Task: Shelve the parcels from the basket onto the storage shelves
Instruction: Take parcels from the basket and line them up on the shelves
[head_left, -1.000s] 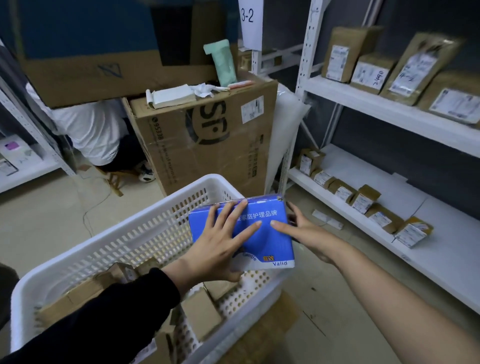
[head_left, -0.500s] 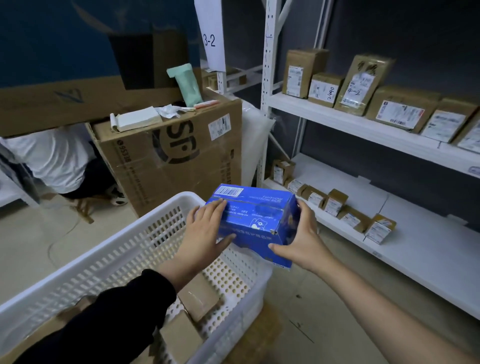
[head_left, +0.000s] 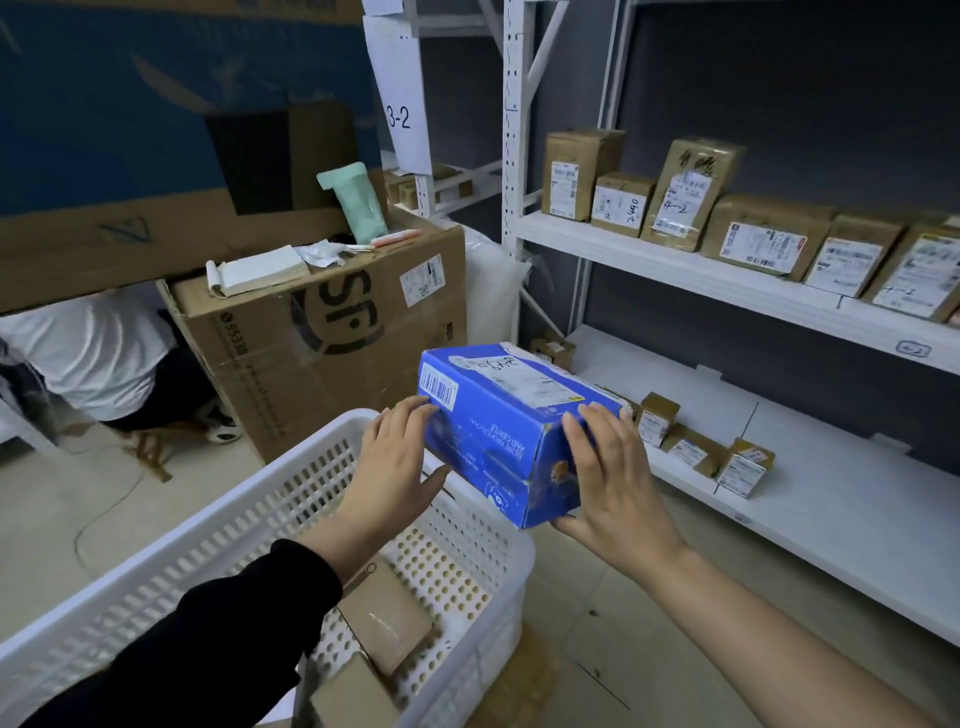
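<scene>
Blue parcel (head_left: 506, 431), rectangular carton with white label on top and barcode at near-left corner, tilted, held in the air above far corner of white perforated basket (head_left: 218, 525); gripped at left end by left hand (head_left: 395, 467) and at right end by right hand (head_left: 615, 483); brown cardboard parcels (head_left: 384, 618) lying flat in basket bottom; white storage shelves (head_left: 727, 280) to the right, carrying rows of labelled brown parcels (head_left: 670, 192) on upper and lower boards.
</scene>
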